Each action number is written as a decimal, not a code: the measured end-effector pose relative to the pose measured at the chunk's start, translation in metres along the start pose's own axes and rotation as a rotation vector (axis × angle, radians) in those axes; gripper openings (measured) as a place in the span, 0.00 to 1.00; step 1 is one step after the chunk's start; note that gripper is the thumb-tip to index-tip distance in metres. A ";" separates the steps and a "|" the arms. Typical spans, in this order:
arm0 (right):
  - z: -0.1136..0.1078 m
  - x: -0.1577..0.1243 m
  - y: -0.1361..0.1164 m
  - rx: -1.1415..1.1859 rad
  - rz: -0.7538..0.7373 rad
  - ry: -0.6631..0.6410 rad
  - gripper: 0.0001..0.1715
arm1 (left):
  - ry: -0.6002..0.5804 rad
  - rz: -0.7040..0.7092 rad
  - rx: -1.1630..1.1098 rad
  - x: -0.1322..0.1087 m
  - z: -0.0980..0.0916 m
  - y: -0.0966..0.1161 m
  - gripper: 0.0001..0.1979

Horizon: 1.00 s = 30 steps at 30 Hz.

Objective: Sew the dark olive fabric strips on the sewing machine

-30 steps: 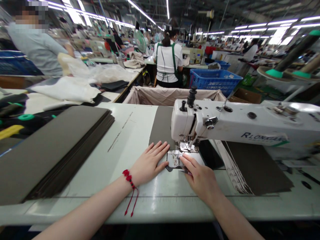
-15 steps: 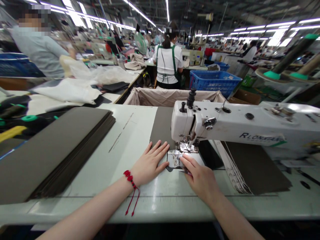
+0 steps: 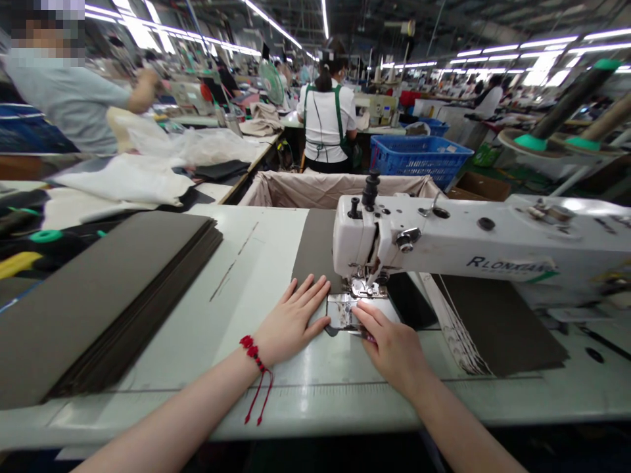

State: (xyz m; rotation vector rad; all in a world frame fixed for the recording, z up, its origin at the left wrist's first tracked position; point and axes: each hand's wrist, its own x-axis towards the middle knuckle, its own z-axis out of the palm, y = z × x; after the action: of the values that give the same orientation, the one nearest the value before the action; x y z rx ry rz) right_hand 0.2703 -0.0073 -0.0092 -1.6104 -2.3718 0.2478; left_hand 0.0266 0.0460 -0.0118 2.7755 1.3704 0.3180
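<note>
A dark grey-brown fabric panel (image 3: 315, 243) lies on the pale green table, its near end by the needle area of a white sewing machine (image 3: 424, 226). My left hand (image 3: 290, 322), with a red cord bracelet at the wrist, rests flat with fingers spread; its fingertips touch the panel's near edge. Beside the presser foot (image 3: 367, 288), my right hand (image 3: 392, 348) has its fingers together, tips on the metal plate (image 3: 340, 312). A small pinkish, shiny thing shows under the right fingers; what it is I cannot make out.
A thick stack of dark panels (image 3: 108, 282) stands at left. More dark pieces with pale edges (image 3: 497, 322) lie under the machine arm. Beyond the table is a cloth-lined bin (image 3: 340, 187), with a blue crate (image 3: 419, 157) behind. Co-workers sit ahead and at left.
My view has shifted slightly, moving the scene a little left. Both hands keep nearly the same place at the machine. The co-worker at left has raised a forearm.
</note>
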 end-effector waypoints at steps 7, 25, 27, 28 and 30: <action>-0.002 0.000 -0.001 -0.001 0.014 -0.009 0.30 | 0.017 0.003 0.007 0.000 0.004 -0.001 0.34; -0.014 -0.007 -0.007 0.020 0.047 0.007 0.28 | 0.198 -0.314 0.046 -0.020 -0.002 -0.013 0.31; -0.013 -0.008 -0.006 0.041 0.045 0.016 0.27 | 0.183 -0.310 0.055 -0.046 0.000 -0.009 0.32; -0.013 -0.009 -0.006 0.057 0.043 0.024 0.27 | 0.145 -0.263 0.032 -0.059 -0.003 -0.006 0.32; -0.012 -0.010 -0.005 0.100 0.036 0.048 0.27 | 0.011 -0.099 -0.076 -0.082 -0.017 0.005 0.32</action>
State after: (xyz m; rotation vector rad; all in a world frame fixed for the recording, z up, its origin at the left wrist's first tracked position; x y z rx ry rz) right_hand 0.2727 -0.0182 0.0025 -1.5968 -2.2591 0.3261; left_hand -0.0216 -0.0228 -0.0088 2.6393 1.4597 0.3737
